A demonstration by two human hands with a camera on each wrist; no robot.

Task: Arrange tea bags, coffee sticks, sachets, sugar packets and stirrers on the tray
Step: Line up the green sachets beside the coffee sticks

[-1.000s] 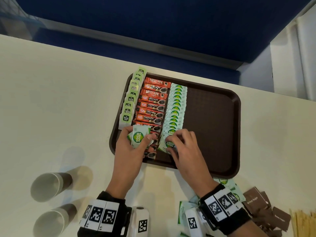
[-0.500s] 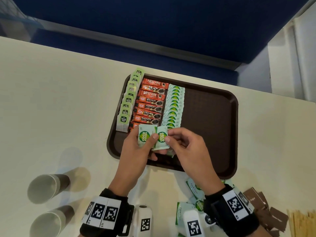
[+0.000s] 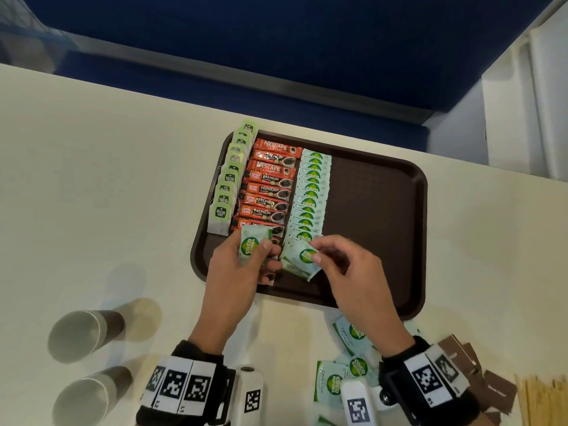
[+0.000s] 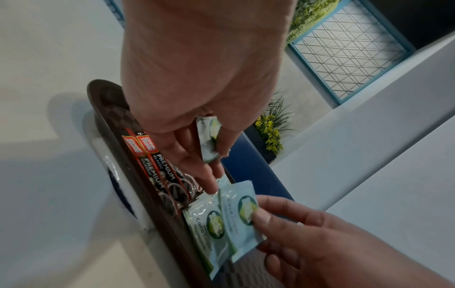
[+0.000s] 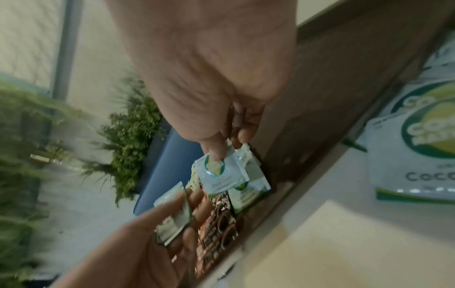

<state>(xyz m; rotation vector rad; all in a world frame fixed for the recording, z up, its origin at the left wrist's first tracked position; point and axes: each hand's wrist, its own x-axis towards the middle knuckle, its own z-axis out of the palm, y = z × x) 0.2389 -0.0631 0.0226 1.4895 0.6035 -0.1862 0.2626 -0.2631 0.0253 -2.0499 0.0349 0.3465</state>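
Note:
A brown tray (image 3: pixel 381 216) holds three columns: green tea bags (image 3: pixel 229 182), red coffee sticks (image 3: pixel 270 189) and pale green Coco sugar sachets (image 3: pixel 310 198). My left hand (image 3: pixel 236 272) grips a small stack of Coco sachets (image 3: pixel 253 244) over the tray's near left part, thumb on top. My right hand (image 3: pixel 347 269) pinches one Coco sachet (image 3: pixel 301 259) just above the near end of the sachet column. The left wrist view shows that pinched sachet (image 4: pixel 242 216) over another sachet lying on the tray (image 4: pixel 209 231).
Loose Coco sachets (image 3: pixel 347 358) lie on the table near my right wrist. Brown sugar packets (image 3: pixel 479 376) and wooden stirrers (image 3: pixel 544 401) sit at the near right. Two paper cups (image 3: pixel 83 336) lie on their sides at the near left. The tray's right half is bare.
My right hand took a sachet from the stack in my left hand and carried it right and down toward the near end of the sachet column. My left hand stayed put.

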